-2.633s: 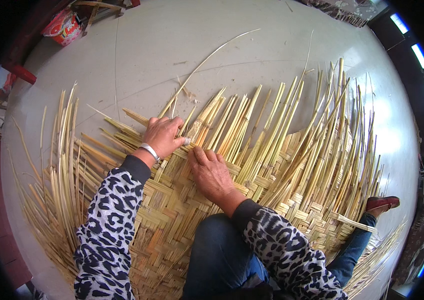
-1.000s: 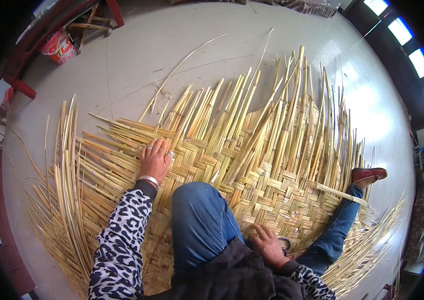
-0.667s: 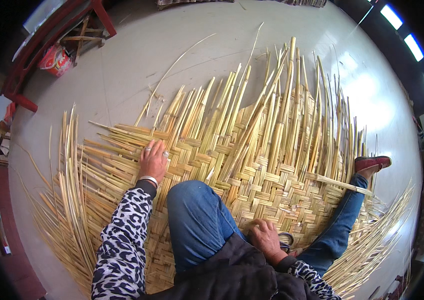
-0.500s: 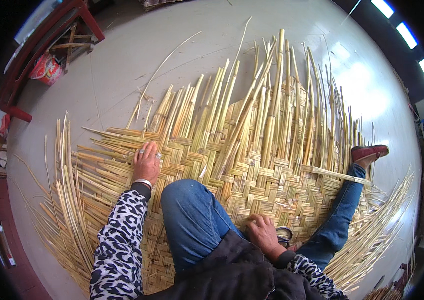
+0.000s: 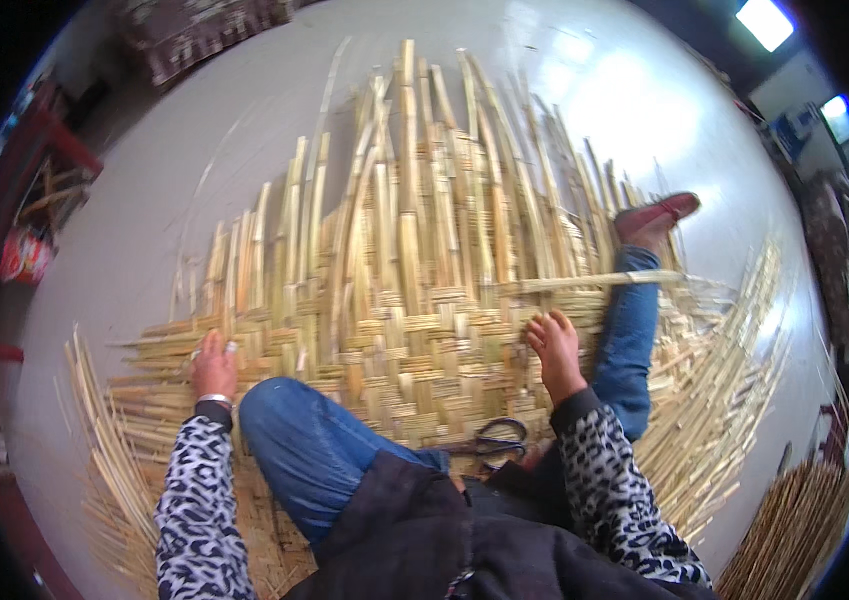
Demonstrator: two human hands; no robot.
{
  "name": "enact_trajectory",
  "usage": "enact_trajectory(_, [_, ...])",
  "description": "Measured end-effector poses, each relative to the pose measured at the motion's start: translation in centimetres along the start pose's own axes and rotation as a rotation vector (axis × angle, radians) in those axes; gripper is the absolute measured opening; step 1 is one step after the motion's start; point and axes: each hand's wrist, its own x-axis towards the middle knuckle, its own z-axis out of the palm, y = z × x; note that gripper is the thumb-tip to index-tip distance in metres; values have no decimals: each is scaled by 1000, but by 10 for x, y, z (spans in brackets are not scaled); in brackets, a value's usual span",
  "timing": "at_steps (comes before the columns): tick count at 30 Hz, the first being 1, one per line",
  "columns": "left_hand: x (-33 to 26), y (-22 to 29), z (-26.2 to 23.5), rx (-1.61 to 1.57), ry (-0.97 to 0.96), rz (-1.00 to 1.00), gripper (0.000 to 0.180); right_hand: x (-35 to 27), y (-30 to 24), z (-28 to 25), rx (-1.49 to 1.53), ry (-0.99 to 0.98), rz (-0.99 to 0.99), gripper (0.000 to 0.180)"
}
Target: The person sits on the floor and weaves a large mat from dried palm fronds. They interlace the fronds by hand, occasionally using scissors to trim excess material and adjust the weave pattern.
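Both hands, left hand [image 5: 213, 366] and right hand [image 5: 556, 347], flat on woven bamboo mat [image 5: 415, 330]

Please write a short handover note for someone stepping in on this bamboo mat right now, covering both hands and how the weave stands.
Left hand: flat on the woven bamboo mat at its left edge, holding nothing.
Right hand: fingers pressed on the mat's right side, just below a loose strip lying crosswise; whether it grips anything cannot be told.
Scissors: on the mat by the right knee.
Done: the centre of the mat is tightly woven.
Left: long unwoven strips fan out at the far side and both edges. A spare bundle lies at lower right.
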Motion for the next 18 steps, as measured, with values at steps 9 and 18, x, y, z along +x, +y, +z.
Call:
enact_trajectory(9, [68,185,-68,-443,50,255,40,65,-62,-39,358,28,116,23])
enact_trajectory(18, [27,490,-65,-453,-394,890,54,80,-136,-63,437,-43,-156,11])
